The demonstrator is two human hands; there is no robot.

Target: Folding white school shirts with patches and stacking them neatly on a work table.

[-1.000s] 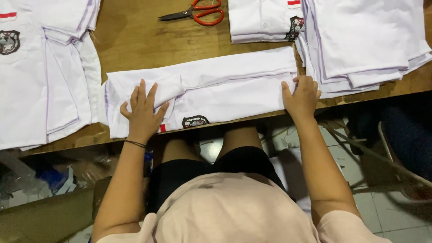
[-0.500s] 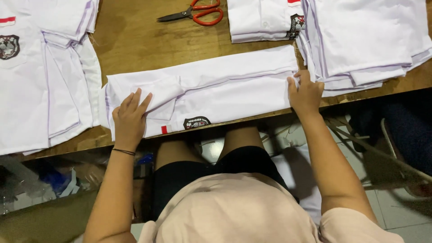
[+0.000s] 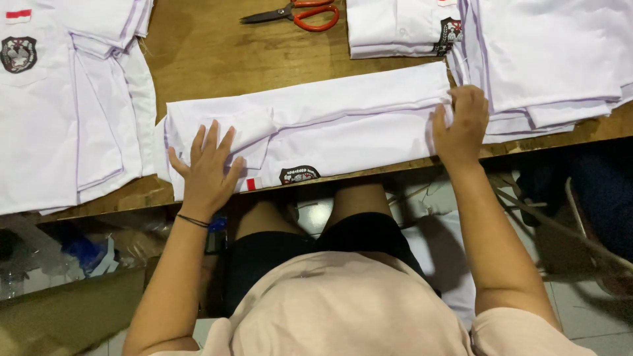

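Observation:
A white shirt point(image 3: 343, 128) folded into a long strip lies across the near edge of the wooden table point(image 3: 211, 62), with a dark crest and a small red mark at its lower edge. My left hand point(image 3: 206, 173) rests flat on its left end, fingers spread. My right hand point(image 3: 461, 125) has its fingers curled on the strip's right end, pinching the cloth.
Red-handled scissors point(image 3: 300, 13) lie at the far edge. A stack of white shirts point(image 3: 62, 109) covers the left side, a folded shirt point(image 3: 402, 29) and another white pile point(image 3: 554, 62) sit at the right. Clutter lies on the floor under the table.
My left hand slid slightly right and lower on the shirt's left end. My right hand moved a little up on the right end and curled onto the cloth.

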